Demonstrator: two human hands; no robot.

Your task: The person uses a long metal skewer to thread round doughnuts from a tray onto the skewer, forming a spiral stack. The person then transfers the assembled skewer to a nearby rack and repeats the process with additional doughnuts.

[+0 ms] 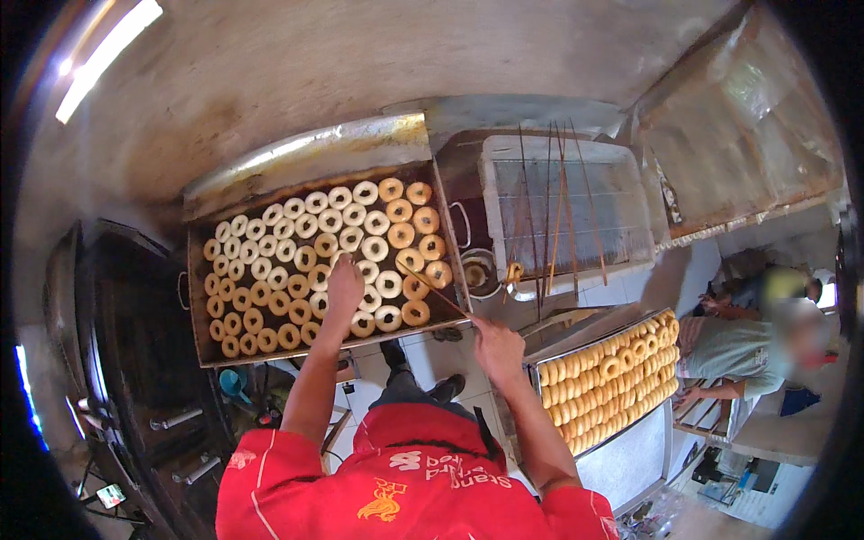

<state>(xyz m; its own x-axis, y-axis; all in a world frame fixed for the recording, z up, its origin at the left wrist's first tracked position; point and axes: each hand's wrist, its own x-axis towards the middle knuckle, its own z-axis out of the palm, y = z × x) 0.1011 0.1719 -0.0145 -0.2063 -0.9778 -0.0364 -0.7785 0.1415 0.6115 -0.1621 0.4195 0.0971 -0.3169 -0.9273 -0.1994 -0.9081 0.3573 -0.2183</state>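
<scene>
A wide rectangular frying pan (192, 297) holds rows of floating doughnuts (329, 220), mostly pale on top, with golden-brown ones toward its right side. Over the middle of the pan is my left hand (345, 292), its fingers closed; whatever they may hold is hidden. My right hand (498, 349) grips a thin wooden stick (434, 286) at the pan's near right corner. The stick slants up and leftward across the browned doughnuts at the right.
Right of the pan, a wire-rack tray (621, 211) carries several long thin rods (562, 202) and one doughnut (514, 272). A small metal pot (479, 272) stands between. Nearer, a tray holds packed rows of fried doughnuts (607, 378). Another person (733, 346) is at far right.
</scene>
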